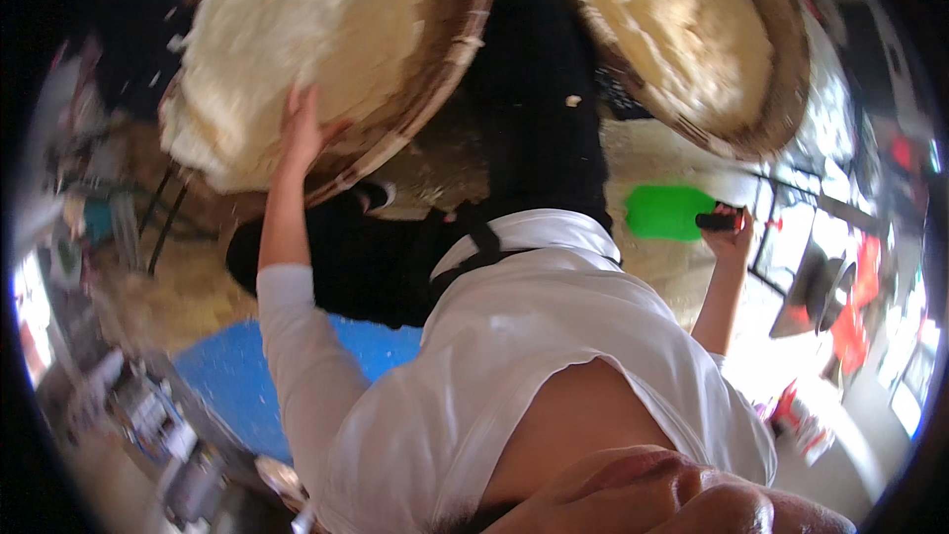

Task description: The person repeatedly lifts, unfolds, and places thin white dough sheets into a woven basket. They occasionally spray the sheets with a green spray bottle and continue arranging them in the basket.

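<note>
My left hand [300, 130] reaches over a large round woven tray [437, 100], its fingers resting on or just above pale, cream-coloured material [296, 37]. The thumb stands apart and nothing is in this hand. Blur hides what the material is; it looks soft and layered, and it bulges over the tray's left rim. Off to the right, low beside my body, my right hand [730, 237] grips a green bottle [667, 212] by its black and red top, which looks like a spray head. The bottle lies sideways in the view, apart from both trays.
A second round woven tray [787, 89] holds similar cream material [697, 37] at the upper right. My black-trousered leg [545, 104] extends between the trays. A blue flat surface [230, 378] is at my left. Dark metal bars [767, 230] and red items [860, 304] stand at the right.
</note>
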Available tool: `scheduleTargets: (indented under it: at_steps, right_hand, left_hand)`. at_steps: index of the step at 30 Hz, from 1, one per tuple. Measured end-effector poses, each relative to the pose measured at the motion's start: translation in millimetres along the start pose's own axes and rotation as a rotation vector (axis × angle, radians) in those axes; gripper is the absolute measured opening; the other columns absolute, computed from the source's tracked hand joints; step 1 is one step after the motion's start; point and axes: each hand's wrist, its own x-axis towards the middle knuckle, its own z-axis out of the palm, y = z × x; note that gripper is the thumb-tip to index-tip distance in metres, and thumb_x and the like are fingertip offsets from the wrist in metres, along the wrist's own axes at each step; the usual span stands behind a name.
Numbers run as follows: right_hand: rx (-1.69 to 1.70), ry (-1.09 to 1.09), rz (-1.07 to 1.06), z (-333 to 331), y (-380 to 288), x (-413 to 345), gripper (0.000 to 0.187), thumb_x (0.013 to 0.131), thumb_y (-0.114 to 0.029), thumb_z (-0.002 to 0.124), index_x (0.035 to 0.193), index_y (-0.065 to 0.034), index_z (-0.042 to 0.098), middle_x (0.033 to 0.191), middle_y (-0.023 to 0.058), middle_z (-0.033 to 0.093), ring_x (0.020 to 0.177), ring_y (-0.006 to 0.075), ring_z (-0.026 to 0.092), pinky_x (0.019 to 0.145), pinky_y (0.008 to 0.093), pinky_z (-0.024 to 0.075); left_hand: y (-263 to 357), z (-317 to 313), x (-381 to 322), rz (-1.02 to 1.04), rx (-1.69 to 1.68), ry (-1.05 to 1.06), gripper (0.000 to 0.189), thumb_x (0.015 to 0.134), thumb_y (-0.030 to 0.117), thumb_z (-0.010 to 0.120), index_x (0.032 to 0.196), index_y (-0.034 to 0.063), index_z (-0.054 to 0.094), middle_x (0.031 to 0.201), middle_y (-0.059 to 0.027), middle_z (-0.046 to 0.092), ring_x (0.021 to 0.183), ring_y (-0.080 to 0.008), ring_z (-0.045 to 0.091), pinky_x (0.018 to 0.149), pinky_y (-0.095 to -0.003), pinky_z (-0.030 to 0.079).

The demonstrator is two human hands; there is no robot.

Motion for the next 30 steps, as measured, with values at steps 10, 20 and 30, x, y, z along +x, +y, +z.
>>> scheduleTargets:
  at_steps: [10, 20, 30]
  right_hand:
    - [-0.322, 0.066, -0.065, -62, 143, 156, 0.023, 0.092, -0.021, 0.058, 0.109, -0.0064, 0.062, 0.104, 0.0103, 0.065, 0.102, 0.029, 0.059, 0.095, 0.0486, 0.0464]
    - [-1.015, -0.047, 0.325, -75, 137, 83, 0.049, 0.092, -0.031, 0.059, 0.135, -0.0095, 0.049, 0.116, 0.0176, 0.06, 0.099, 0.022, 0.063, 0.077, 0.0379, 0.0526]
    - [-2.051, -0.351, 0.525, 187, 140, -12, 0.042, 0.097, -0.032, 0.052, 0.082, 0.0037, 0.067, 0.076, 0.0159, 0.07, 0.056, 0.0239, 0.068, 0.047, 0.0331, 0.0555]
  left_hand:
    - [14, -26, -19, 0.303, 0.672, -0.028, 0.03, 0.083, 0.014, 0.07, 0.112, 0.0087, 0.064, 0.137, -0.0106, 0.05, 0.122, -0.0297, 0.053, 0.097, -0.0396, 0.047]
    - [22, -57, -3, 0.095, 0.129, 0.048, 0.016, 0.084, 0.013, 0.069, 0.099, 0.0067, 0.067, 0.098, -0.0069, 0.067, 0.099, -0.0248, 0.062, 0.088, -0.0345, 0.047]
    - [53, -4, 5, 0.58, 1.128, 0.08, 0.038, 0.078, 0.005, 0.064, 0.115, 0.0072, 0.061, 0.137, -0.0092, 0.053, 0.117, -0.0255, 0.058, 0.099, -0.0448, 0.043]
